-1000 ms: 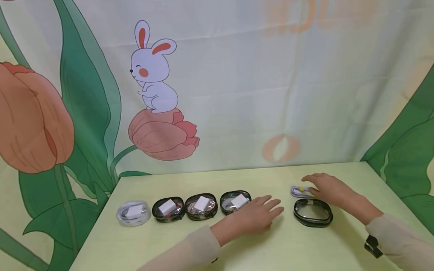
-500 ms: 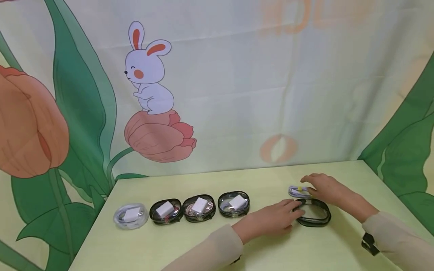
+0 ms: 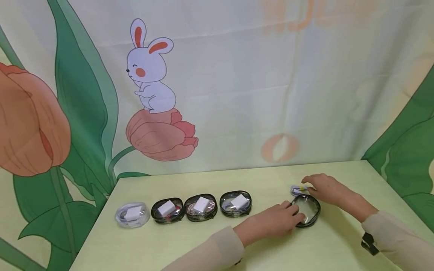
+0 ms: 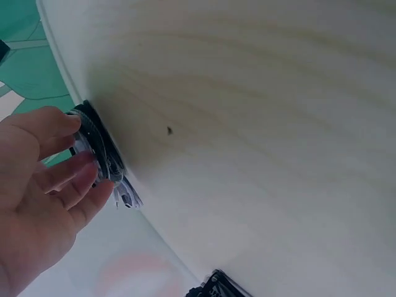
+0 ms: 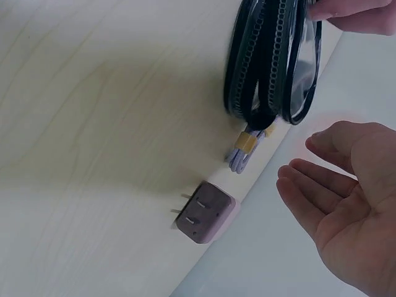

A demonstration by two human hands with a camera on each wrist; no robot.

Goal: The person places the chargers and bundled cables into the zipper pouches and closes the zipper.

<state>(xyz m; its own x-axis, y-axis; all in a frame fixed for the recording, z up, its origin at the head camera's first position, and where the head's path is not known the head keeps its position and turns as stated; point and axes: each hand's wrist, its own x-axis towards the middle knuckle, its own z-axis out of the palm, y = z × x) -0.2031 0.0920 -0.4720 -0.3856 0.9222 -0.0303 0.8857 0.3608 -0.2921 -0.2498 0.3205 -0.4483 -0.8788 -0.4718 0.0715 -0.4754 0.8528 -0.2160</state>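
My left hand (image 3: 278, 220) pinches the left side of a clear oval zip pouch (image 3: 312, 209) with black trim. The pouch is tilted up off the table, and in the right wrist view its black zipper (image 5: 272, 55) shows. My right hand (image 3: 327, 190) hovers to the right of and behind the pouch, fingers loosely bent, holding nothing. Just behind the pouch lies a coiled pale purple cable (image 3: 297, 189) with a yellow band, partly covered by the pouch. A two-pin charger plug (image 5: 207, 212) stands near the right hand in the right wrist view; that hand hides it in the head view.
Left of my left hand, a row of filled pouches lies on the pale table (image 3: 169, 248): black-trimmed ones (image 3: 228, 208), each with a white charger, and a white-trimmed pouch (image 3: 118, 216) at the far left. A printed curtain (image 3: 230, 94) hangs behind the table.
My left hand has moved right from beside the row of pouches to the black-trimmed pouch, taken hold of it, and tilted it leftward. My right hand has barely moved.
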